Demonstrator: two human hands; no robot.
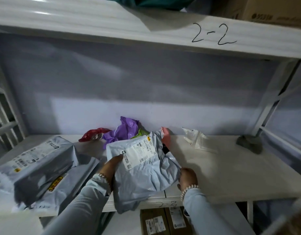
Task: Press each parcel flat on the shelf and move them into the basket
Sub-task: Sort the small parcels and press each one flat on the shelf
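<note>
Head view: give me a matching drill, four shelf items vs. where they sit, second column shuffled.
Items:
1. grey parcel
2. purple bag
3. red packet
4. clear plastic bag

Places:
A. alone, right of the pile
B. held by both hands at the shelf's front edge
C. back wall, left end of the pile
D. back wall, behind the held parcel

Pairs: 1-B, 2-D, 3-C, 4-A

Shelf (231, 167), right half: open surface from the front edge to the back wall, broken only by a clear bag (195, 139) and a grey lump (250, 143) near the back. Left half: blocked by large grey parcels (36, 167) overhanging the front edge. Centre back: red packet (93, 134), purple bag (124, 131) and pink packet (166, 136) crowd the wall. Centre front: held parcel (143, 170) fills the gap. Overhead: upper shelf (146, 31), ample clearance beneath. Right upright (272, 99) bounds the side.
</note>
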